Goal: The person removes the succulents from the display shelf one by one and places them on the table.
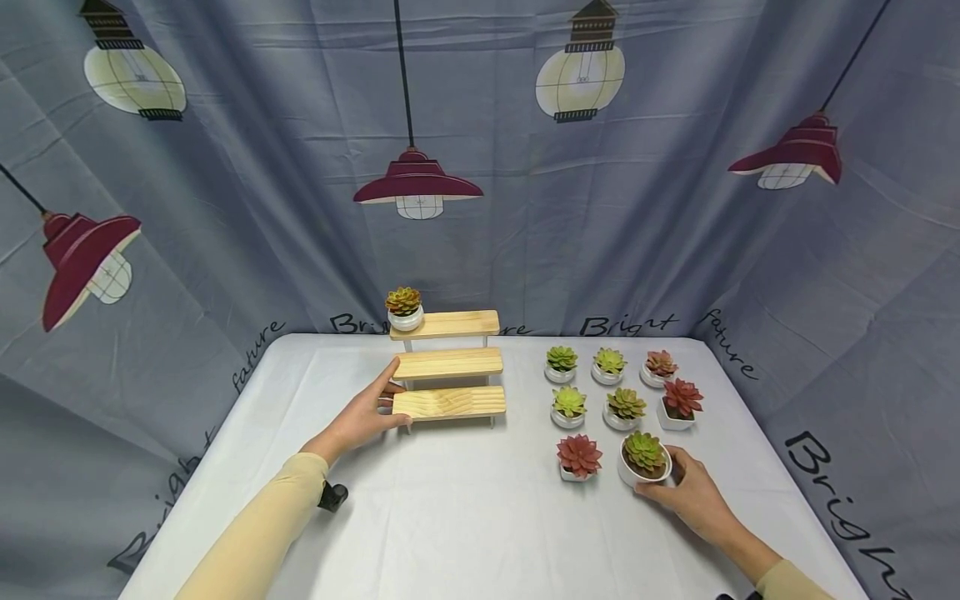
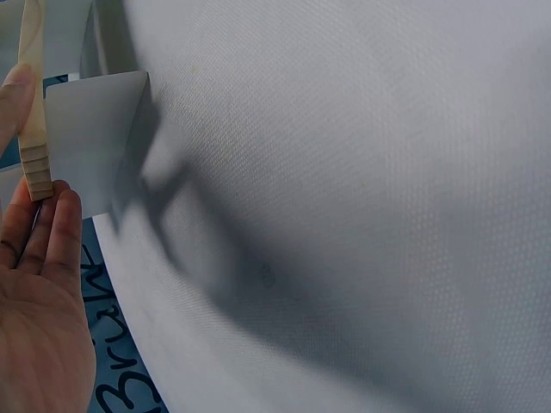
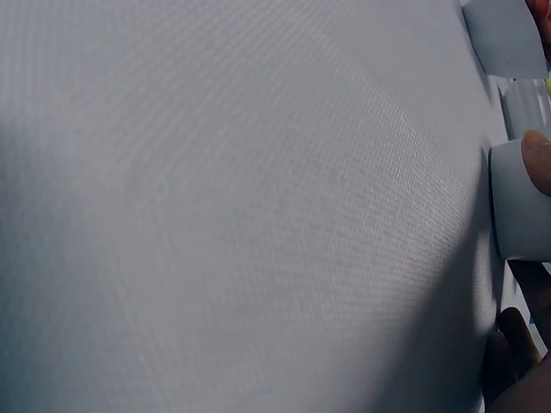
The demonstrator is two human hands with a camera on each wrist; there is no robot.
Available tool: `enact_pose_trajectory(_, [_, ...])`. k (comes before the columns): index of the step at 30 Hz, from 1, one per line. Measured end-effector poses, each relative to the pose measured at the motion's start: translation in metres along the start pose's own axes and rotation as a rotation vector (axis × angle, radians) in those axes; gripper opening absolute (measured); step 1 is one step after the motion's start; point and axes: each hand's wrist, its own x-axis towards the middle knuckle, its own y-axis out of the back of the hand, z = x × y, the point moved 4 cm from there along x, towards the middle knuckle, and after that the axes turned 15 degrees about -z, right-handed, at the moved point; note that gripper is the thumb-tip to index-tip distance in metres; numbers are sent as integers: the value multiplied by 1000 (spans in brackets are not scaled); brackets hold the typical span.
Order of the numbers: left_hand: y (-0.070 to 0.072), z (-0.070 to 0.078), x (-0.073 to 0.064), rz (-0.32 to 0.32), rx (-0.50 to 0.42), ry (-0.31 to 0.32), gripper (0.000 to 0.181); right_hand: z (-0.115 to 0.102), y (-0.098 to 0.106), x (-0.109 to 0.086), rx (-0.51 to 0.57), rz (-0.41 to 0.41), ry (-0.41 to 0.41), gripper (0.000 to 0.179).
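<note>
A three-tier wooden shelf [image 1: 450, 402] stands at the back of the table. At its left end my left hand [image 1: 365, 414] grips it, the thumb at the bottom board and a finger up at the middle board. In the left wrist view, thumb and fingers [image 2: 62, 232] span a board's end. My right hand [image 1: 693, 497] holds a green succulent in a round white pot [image 1: 645, 458], thumb and fingers about the pot's right side. The right wrist view catches only part of that white pot and the thumb. On the top board's left end sits a yellow-orange succulent [image 1: 405, 307].
Beyond the right hand stand several more potted succulents, green ones like this bright one [image 1: 568, 403] and reddish ones [image 1: 681, 400]. A red succulent [image 1: 579, 457] is just left of the held pot. A lamp-printed curtain [image 1: 510, 250] surrounds the white table [image 1: 450, 517].
</note>
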Motion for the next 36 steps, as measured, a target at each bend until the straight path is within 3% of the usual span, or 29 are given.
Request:
enact_pose_trajectory(5, [0,1,0,-2,-1,3,113,1,0,-1,-28,11,12,96])
enact_pose_trajectory(12, [-1,1,2,-2,0,-2,113,1,9,-15,-70,-36,38,114])
enact_pose_trajectory(18, [0,-1,1,2,-12,-10,113,-7,31,-28,-144,54,108,105])
enact_pose_trajectory(23, [0,-3,1,-3,-20,-22,113,-32,47,-36,-181,176,194,90])
enact_pose_trajectory(27, [1,-4,2,-4,-28,-20,113,-59,59,-35,-158,234,308,83])
enact_pose_trajectory(30, [1,-4,2,-7,-27,-30,113,-81,64,-31,-150,237,373,82])
enact_pose_trajectory(36, [1,-3,2,-7,-28,-29,113,-119,62,-18,-123,181,405,78])
